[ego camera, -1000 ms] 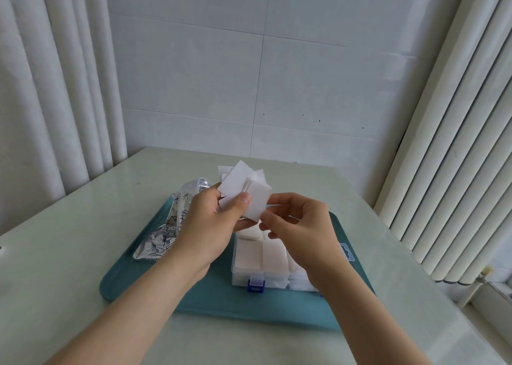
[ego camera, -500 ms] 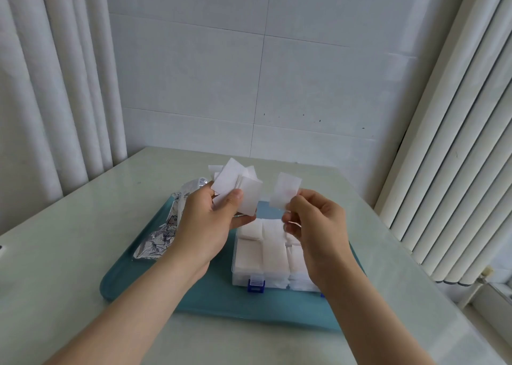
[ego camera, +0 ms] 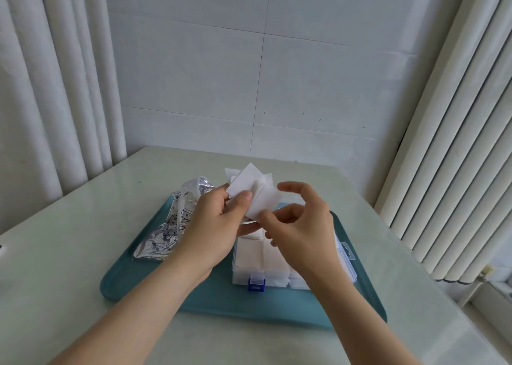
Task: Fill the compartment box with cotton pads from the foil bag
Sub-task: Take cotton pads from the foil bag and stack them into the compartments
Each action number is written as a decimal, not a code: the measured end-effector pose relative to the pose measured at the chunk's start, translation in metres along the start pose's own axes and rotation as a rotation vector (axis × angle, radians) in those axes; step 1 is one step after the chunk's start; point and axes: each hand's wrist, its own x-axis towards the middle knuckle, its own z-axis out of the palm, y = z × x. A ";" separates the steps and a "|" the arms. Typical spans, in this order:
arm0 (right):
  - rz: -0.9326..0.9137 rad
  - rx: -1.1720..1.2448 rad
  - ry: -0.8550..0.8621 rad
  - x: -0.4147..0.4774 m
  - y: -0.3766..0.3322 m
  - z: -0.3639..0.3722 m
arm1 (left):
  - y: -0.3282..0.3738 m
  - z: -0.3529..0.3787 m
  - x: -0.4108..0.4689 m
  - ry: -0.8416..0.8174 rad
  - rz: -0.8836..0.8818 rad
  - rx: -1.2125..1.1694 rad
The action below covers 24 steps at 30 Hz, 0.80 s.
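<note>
My left hand grips a fanned stack of white cotton pads above the tray, thumb pressed on the front pad. My right hand is at the stack's lower right corner, its thumb and curled fingers pinching the front pad's edge. Below both hands lies the clear compartment box with a blue latch; white pads fill the compartments that I can see, and my hands hide part of the box. The crumpled foil bag lies at the tray's left end, beside my left wrist.
Box and bag sit on a teal tray on a pale green table. A tiled wall stands behind, curtains hang at the left, and a ribbed white radiator runs along the right.
Half a second ago my right hand held a single pad apart from the stack. That pad is out of its fingers now, and the hand is back at the stack.
</note>
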 end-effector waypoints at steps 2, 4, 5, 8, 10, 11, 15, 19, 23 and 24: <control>-0.110 -0.121 0.036 -0.001 0.003 0.003 | 0.001 0.001 -0.001 -0.002 0.011 0.010; -0.208 -0.198 0.051 -0.001 0.007 0.005 | 0.002 0.002 -0.002 -0.002 0.008 0.023; -0.248 -0.217 0.048 0.000 0.008 0.006 | 0.003 0.001 -0.001 0.002 0.002 0.027; -0.312 -0.218 0.002 0.001 0.012 0.006 | 0.004 0.000 0.000 0.013 -0.010 0.038; -0.329 -0.243 -0.021 0.001 0.014 0.007 | 0.003 -0.001 0.000 0.010 -0.006 0.068; -0.329 -0.249 -0.029 0.002 0.015 0.007 | 0.002 -0.001 0.000 0.008 0.000 0.092; -0.313 -0.229 -0.038 0.006 0.019 0.007 | 0.002 -0.003 -0.001 0.034 0.064 0.277; -0.228 -0.090 -0.060 0.010 0.017 0.003 | 0.001 -0.005 -0.001 0.073 0.120 0.381; -0.106 0.135 -0.071 0.015 0.013 -0.007 | 0.002 -0.006 0.001 0.169 0.148 0.323; -0.090 0.180 -0.078 0.016 0.011 -0.010 | 0.004 -0.007 0.001 0.191 0.143 0.304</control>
